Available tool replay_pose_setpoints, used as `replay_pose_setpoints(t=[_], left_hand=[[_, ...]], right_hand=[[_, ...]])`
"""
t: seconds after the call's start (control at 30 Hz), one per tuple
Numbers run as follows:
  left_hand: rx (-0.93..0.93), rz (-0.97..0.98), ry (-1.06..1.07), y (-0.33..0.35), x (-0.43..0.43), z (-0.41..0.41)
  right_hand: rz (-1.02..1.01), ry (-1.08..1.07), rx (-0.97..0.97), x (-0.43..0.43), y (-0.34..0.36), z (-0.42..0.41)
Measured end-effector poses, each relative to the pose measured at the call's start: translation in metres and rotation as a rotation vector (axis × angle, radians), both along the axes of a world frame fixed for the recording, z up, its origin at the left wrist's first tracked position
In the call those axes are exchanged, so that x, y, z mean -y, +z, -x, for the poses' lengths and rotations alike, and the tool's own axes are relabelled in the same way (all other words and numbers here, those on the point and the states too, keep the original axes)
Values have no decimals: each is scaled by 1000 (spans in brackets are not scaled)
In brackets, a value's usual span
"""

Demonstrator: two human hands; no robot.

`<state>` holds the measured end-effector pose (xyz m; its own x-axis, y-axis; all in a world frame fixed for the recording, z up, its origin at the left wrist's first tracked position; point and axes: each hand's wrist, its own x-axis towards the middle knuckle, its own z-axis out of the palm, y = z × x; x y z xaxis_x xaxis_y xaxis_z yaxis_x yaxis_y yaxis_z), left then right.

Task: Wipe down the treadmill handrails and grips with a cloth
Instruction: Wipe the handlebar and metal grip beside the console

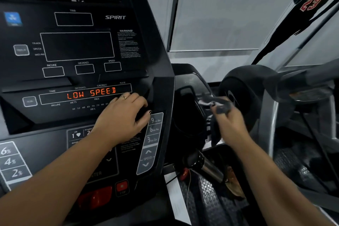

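Nearest are two bare forearms reaching in from the near edge. The treadmill console [73, 47] fills the left, black, its strip display [91, 93] glowing "LOW SPEED" in orange. To the far right stands another machine with a round black housing [247, 88], and a black jersey [310, 3] numbered 23 hangs above it. The cloth [218, 103] is dark grey with pale markings, blurred, bunched up just right of the console beside a dark cup pocket [185, 108], with a tail hanging down. The right hand [231, 124] pinches it, fingers curled round the fabric. The left hand [124, 115] rests flat on the console below the display, fingers loosely spread, holding nothing, thumb near the speed keys [154, 130]. A chrome-banded handrail grip [207, 167] lies below the cloth, apart from it, a red safety key [183, 173] beside it.
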<state>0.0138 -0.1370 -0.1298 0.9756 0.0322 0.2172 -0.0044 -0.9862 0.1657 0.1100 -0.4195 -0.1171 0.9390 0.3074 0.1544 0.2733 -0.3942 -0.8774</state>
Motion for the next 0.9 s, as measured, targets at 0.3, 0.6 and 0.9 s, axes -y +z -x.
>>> replay_pose_setpoints(t=[0.3,0.6,0.9], left_hand=[[-12,10,25,1,1,0],[-17,18,40,3,2,-1],[-3,-15,67,-1,4,-8]], right_hand=[[328,363,-213,-13,-28,-13],[970,459,376,-36,-69,-14],[923,393,-6,-67,-70,-15]])
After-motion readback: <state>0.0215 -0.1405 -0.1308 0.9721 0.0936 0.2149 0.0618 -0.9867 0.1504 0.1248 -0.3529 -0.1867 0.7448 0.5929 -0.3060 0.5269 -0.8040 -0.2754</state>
